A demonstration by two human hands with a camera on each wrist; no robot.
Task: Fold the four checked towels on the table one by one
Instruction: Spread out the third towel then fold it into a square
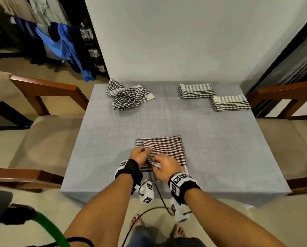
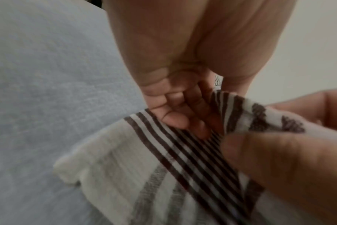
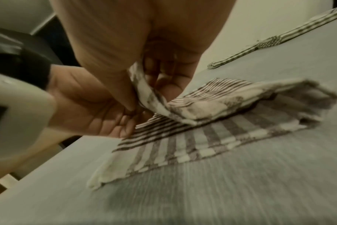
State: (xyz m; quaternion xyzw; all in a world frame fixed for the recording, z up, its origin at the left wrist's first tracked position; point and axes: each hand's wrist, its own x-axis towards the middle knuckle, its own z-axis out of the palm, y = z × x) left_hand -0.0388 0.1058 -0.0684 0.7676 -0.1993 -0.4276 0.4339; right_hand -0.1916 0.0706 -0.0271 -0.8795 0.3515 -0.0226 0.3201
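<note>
A half-folded checked towel (image 1: pixel 167 148) lies near the table's front edge. My left hand (image 1: pixel 145 152) sits at its left side, fingers curled onto the striped border (image 2: pixel 164 144). My right hand (image 1: pixel 156 164) pinches a raised corner flap (image 3: pixel 154 100) between thumb and fingers, just above the lower layer (image 3: pixel 212 137). In the left wrist view the left hand (image 2: pixel 202 115) touches that flap beside the right hand (image 2: pixel 289 159). A crumpled checked towel (image 1: pixel 127 97) lies at the back left. Two folded towels (image 1: pixel 196 90) (image 1: pixel 230 103) lie at the back right.
The table (image 1: pixel 211 148) wears a grey-blue cloth and stands against a white wall. Wooden chairs with beige seats stand on the left (image 1: pixel 47 132) and right (image 1: pixel 288 132). Clothes (image 1: pixel 63 43) hang at the far left. Cables (image 1: pixel 149 211) dangle below my wrists.
</note>
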